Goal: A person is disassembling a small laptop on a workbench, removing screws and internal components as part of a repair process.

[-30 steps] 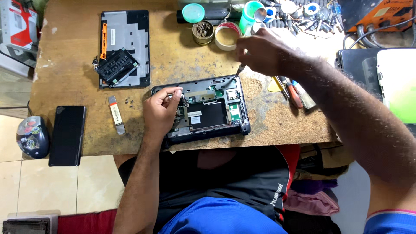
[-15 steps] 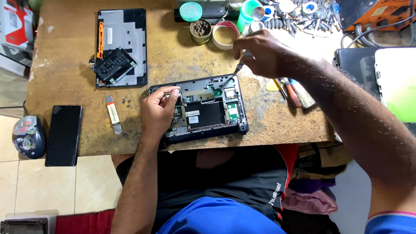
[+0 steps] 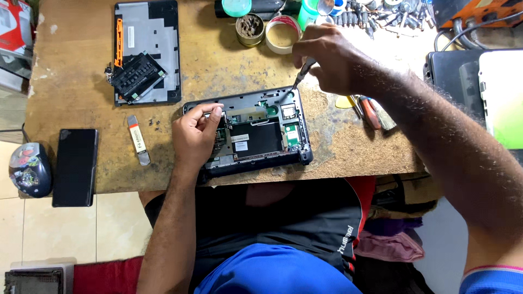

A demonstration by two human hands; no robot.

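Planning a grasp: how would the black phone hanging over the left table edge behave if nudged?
The phone is a flat slab, so probably stiff and unlikely to roll. Its glossy face looks slippery, so it would likely slide. Its lower end overhangs the table edge, so a push that way might tip it off.

An opened small laptop (image 3: pixel 256 136) lies flat near the wooden table's front edge — bottom cover off, boards exposed. A slim screwdriver (image 3: pixel 300 78) stands tilted, tip at its far edge.

White labels (image 3: pixel 240 142) inside laptop (image 3: pixel 248 130); dark phone screen (image 3: pixel 75 166)
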